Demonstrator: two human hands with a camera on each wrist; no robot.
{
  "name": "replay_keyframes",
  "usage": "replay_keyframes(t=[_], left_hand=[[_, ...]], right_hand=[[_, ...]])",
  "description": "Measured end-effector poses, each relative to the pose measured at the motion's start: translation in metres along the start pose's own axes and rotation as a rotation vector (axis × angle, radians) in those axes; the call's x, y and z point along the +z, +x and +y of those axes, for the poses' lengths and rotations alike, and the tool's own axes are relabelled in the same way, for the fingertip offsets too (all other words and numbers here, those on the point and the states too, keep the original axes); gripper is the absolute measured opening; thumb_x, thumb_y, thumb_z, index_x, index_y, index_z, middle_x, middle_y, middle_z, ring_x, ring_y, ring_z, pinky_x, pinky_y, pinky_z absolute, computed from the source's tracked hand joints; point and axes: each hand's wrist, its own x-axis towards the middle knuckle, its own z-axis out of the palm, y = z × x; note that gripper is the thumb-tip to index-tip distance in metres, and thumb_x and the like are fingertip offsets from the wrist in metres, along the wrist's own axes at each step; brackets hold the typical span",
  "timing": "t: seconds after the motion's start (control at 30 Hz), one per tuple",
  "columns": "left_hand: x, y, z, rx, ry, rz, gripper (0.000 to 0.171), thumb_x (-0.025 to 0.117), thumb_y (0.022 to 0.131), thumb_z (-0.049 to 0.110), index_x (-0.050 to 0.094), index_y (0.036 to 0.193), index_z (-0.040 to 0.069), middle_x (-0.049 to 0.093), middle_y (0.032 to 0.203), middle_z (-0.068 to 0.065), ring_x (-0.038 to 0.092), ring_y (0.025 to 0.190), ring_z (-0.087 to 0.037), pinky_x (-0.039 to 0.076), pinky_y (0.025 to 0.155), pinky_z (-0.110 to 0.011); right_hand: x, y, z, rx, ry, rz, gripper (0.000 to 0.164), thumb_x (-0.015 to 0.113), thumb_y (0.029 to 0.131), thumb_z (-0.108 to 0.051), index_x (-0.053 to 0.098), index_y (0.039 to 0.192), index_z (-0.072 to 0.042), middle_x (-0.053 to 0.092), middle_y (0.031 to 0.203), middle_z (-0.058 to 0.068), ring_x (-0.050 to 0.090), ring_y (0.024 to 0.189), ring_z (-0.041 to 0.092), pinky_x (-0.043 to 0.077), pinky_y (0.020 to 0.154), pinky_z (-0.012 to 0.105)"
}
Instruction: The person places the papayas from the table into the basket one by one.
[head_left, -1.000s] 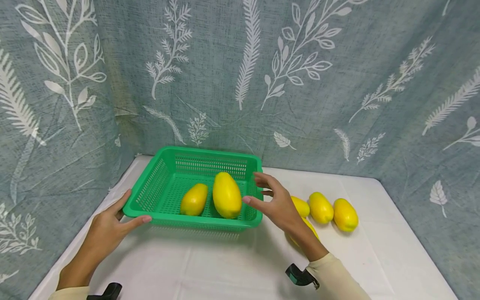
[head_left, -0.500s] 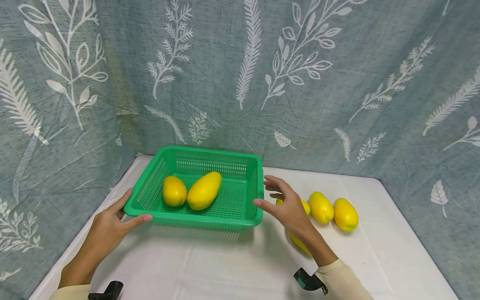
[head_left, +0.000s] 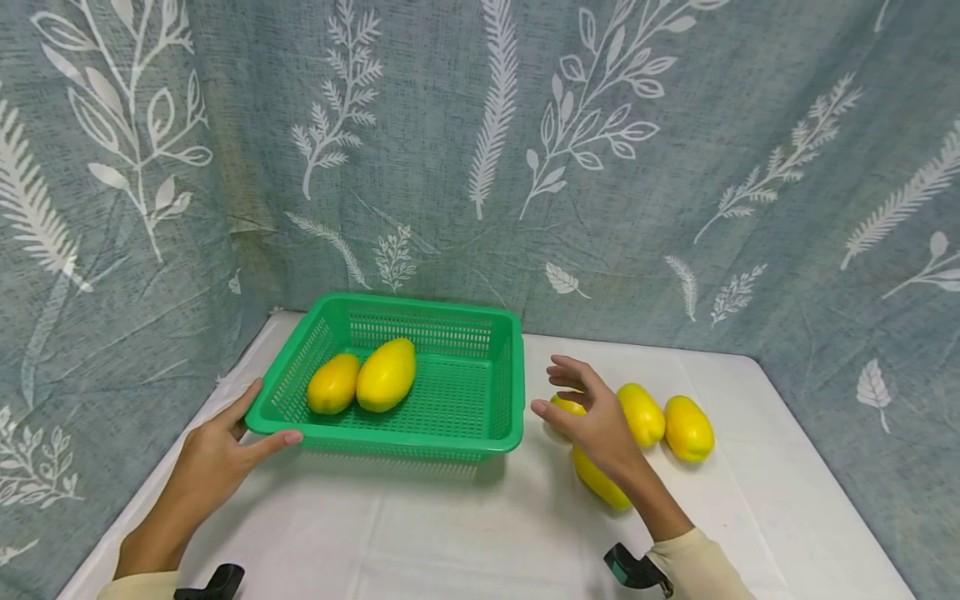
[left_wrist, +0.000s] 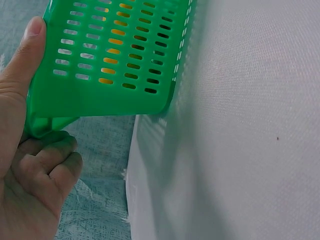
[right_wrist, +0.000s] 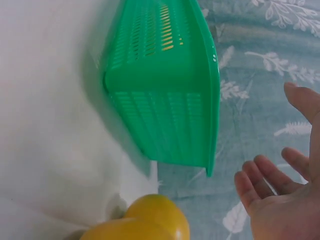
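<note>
A green plastic basket (head_left: 420,442) with slotted walls stands on the table. Two yellow mango-shaped fruits lie side by side in its left half: a smaller fruit (head_left: 333,384) and a larger fruit (head_left: 386,375). My left hand (head_left: 213,458) grips the basket's front left corner, thumb over the front rim; in the left wrist view its fingers (left_wrist: 55,162) curl under the rim. To the right of the basket, my right hand (head_left: 592,421) hovers with nothing in it, fingers apart and loosely bent. It partly covers a yellow fruit (head_left: 567,404) behind it.
Several more yellow fruits lie on the white cloth right of the basket, including a near fruit (head_left: 600,479), a middle fruit (head_left: 641,415) and the rightmost fruit (head_left: 690,429). A blue-grey leaf-patterned curtain (head_left: 420,150) hangs behind and beside the table.
Both fruits in the basket have rolled left and now lie against each other. My right hand has moved right, from over the basket's right rim to outside it. The left hand keeps its grip.
</note>
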Motion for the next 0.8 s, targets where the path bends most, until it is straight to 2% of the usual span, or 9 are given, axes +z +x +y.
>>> replay_keyframes(t=[0.33,0.5,0.8], left_hand=[[0.002,0.0,-0.001,0.007,-0.018,0.009,0.104,0.083,0.095,0.041,0.018,0.17,0.008,0.036,0.158,-0.04,0.045,0.142,-0.056,0.032,0.075,0.002],[0.002,0.0,-0.001,0.017,-0.029,0.011,0.104,0.083,0.095,0.04,0.018,0.17,0.008,0.035,0.159,-0.04,0.045,0.142,-0.057,0.033,0.076,0.003],[0.001,0.0,-0.001,0.016,-0.011,0.018,0.104,0.083,0.094,0.042,0.019,0.17,0.008,0.036,0.159,-0.04,0.044,0.142,-0.057,0.03,0.076,0.003]], right_hand=[[-0.012,-0.009,0.012,0.031,-0.015,0.006,0.067,0.082,0.095,-0.027,0.052,0.154,-0.017,0.061,0.146,0.006,0.059,0.134,0.027,0.045,0.115,0.052],[-0.017,-0.014,0.02,0.035,-0.037,0.009,0.067,0.082,0.095,-0.026,0.052,0.154,-0.015,0.061,0.146,0.008,0.059,0.135,0.028,0.046,0.114,0.05],[-0.029,-0.024,0.038,0.064,-0.069,0.014,0.065,0.082,0.096,-0.027,0.053,0.153,-0.014,0.062,0.146,0.01,0.06,0.134,0.03,0.047,0.113,0.049]])
